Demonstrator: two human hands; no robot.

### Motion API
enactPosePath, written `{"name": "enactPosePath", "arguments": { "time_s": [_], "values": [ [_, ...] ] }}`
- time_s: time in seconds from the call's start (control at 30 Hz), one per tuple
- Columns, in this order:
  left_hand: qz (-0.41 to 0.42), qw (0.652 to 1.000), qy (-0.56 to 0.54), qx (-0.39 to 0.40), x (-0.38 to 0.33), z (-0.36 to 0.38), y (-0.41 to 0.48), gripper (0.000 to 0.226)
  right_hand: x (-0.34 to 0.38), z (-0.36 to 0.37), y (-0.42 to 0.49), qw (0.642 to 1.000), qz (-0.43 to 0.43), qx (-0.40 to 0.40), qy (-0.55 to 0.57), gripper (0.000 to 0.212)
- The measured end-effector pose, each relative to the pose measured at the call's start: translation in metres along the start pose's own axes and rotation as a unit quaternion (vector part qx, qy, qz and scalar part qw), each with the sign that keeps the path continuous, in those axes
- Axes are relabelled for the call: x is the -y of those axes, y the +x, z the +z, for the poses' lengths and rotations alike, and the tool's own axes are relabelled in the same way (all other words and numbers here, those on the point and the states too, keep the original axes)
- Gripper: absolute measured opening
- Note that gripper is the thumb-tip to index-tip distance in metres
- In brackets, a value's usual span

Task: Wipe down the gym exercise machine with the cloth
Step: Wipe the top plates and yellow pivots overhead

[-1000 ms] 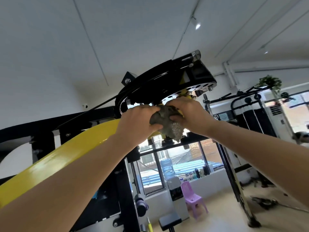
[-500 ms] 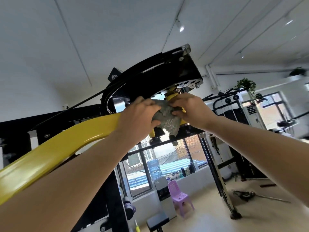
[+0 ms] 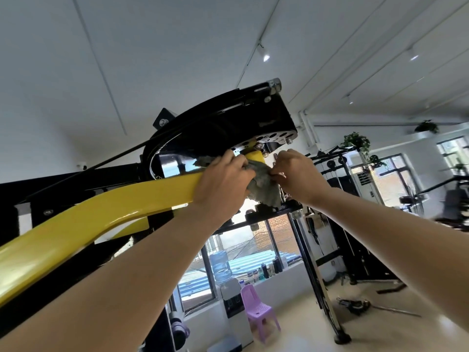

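A yellow arm of the exercise machine rises from the lower left to a black cam housing with a perforated plate overhead. A grey cloth is wrapped over the upper end of the yellow arm. My left hand grips the cloth around the arm, fingers curled over the top. My right hand pinches the cloth's right side, just below the plate. Part of the cloth hangs loose between my hands.
A black frame runs behind the yellow arm. Below stand a water dispenser, a purple plastic chair and bottles on a window sill. A black upright post and other gym machines fill the right.
My hands have drawn slightly apart, spreading the cloth over the arm's end. My left hand has slid onto the yellow arm. The view has shifted right and down.
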State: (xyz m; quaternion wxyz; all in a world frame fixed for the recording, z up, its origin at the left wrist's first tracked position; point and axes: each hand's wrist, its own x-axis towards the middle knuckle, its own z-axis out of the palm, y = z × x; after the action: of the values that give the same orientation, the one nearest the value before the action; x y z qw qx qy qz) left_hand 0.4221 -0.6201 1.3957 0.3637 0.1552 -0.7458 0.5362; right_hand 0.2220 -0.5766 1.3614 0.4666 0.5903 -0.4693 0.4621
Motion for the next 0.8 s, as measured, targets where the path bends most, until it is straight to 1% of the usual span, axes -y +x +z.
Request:
{"name": "enactPosePath", "arguments": {
  "time_s": [0.1,0.17,0.2,0.23,0.27,0.33,0.37,0.4,0.47,0.57,0.63,0.7,0.77,0.8],
  "values": [
    [0.001,1.0,0.005,0.004,-0.011,0.007,0.008,0.028,-0.006,0.001,0.0,0.996,0.075,0.048,0.017,0.013],
    [-0.014,1.0,0.0,0.006,-0.018,0.01,0.014,0.029,-0.007,0.004,0.001,0.982,0.159,0.06,0.078,0.019],
    [-0.023,1.0,-0.006,0.008,-0.02,0.012,0.017,0.03,-0.007,0.006,0.003,0.967,0.209,0.066,0.132,0.02],
    [-0.03,0.999,-0.011,0.012,-0.021,0.013,0.019,0.032,-0.007,0.008,0.004,0.941,0.259,0.073,0.206,0.018],
    [-0.034,0.999,-0.016,0.017,-0.022,0.014,0.022,0.033,-0.008,0.009,0.004,0.905,0.302,0.08,0.288,0.016],
    [-0.039,0.998,-0.032,0.025,-0.023,0.016,0.025,0.038,-0.011,0.011,0.006,0.817,0.355,0.107,0.442,0.022],
    [-0.041,0.998,-0.04,0.029,-0.023,0.016,0.027,0.04,-0.014,0.011,0.008,0.775,0.358,0.129,0.505,0.027],
    [-0.044,0.998,-0.045,0.03,-0.024,0.016,0.028,0.04,-0.018,0.012,0.008,0.745,0.349,0.149,0.548,0.029],
    [-0.049,0.997,-0.045,0.028,-0.025,0.018,0.03,0.04,-0.027,0.015,0.008,0.717,0.324,0.18,0.591,0.033],
    [-0.063,0.997,-0.042,0.023,-0.027,0.021,0.029,0.043,-0.041,0.023,0.01,0.692,0.304,0.216,0.618,0.041],
    [-0.07,0.997,-0.034,0.017,-0.028,0.022,0.026,0.041,-0.047,0.028,0.012,0.687,0.287,0.228,0.627,0.045],
    [-0.063,0.998,-0.012,0.011,-0.033,0.022,0.022,0.033,-0.049,0.031,0.012,0.697,0.26,0.224,0.629,0.043],
    [-0.056,0.998,0.015,-0.012,-0.038,0.024,0.017,0.024,-0.049,0.034,0.009,0.711,0.228,0.206,0.633,0.033],
    [-0.055,0.998,0.031,-0.027,-0.042,0.027,0.013,0.02,-0.049,0.036,0.005,0.73,0.212,0.193,0.62,0.027]
  ]
}}
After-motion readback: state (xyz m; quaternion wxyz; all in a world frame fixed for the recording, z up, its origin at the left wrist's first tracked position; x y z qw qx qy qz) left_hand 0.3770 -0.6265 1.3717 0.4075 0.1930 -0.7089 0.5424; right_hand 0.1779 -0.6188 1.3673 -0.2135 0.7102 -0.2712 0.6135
